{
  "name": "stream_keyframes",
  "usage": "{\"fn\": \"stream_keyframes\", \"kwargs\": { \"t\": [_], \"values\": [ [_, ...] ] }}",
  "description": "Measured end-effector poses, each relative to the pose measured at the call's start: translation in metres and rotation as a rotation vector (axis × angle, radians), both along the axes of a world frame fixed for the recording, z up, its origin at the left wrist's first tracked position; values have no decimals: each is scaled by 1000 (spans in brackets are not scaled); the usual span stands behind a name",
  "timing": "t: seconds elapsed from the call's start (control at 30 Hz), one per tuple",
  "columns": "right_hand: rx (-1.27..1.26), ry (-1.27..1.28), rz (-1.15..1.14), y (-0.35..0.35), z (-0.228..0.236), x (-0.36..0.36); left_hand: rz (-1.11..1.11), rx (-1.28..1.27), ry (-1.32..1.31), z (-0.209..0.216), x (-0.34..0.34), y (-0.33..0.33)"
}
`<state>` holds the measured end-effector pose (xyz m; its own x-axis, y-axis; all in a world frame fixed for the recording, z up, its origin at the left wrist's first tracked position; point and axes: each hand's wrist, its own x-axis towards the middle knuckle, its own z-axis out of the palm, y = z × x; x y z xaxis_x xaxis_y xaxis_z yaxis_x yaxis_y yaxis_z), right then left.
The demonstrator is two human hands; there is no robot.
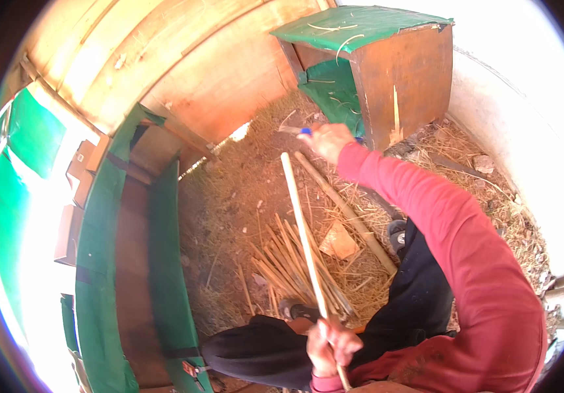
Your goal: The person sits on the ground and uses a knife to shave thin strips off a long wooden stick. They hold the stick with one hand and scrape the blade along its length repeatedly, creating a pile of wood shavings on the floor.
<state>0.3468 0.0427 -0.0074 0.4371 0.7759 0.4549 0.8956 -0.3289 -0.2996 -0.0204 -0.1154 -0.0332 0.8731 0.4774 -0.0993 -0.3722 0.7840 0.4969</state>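
My left hand (pixel 331 346), low in the view near my lap, is closed around a long pale peeled stick (pixel 303 232). The stick slants up and away from me, and its far end stops just below my other hand. My right hand (pixel 330 141) is stretched far forward, its fingers wrapped round the blue handle of a knife (pixel 290 130). The blade points left and looks apart from the stick. Between my legs, a bundle of split sticks (pixel 283 259) lies on the ground. A thicker pole (pixel 347 213) rests to its right, with a flat wood piece (pixel 339 241) between.
A wooden box with a green cover (pixel 403 82) stands at the far right against a white wall (pixel 518 124). Along the left runs a green-covered wooden bench (pixel 164 262). Straw and shavings litter the dirt floor (pixel 219 196). Wooden panels (pixel 229 72) close off the back.
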Motion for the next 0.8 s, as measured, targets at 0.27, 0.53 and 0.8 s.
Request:
{"fn": "stream_keyframes", "kwargs": {
  "t": [0.27, 0.53, 0.8],
  "values": [
    [186, 62, 294, -36, 26, -39, 235, 68, 186, 16, -3, 35],
    [219, -12, 742, -59, 14, -89, 218, 151, 351, 10, 5, 27],
    [136, -141, 685, -47, -7, -78, 178, 72, 314, 7, 16, 19]
  ]
}}
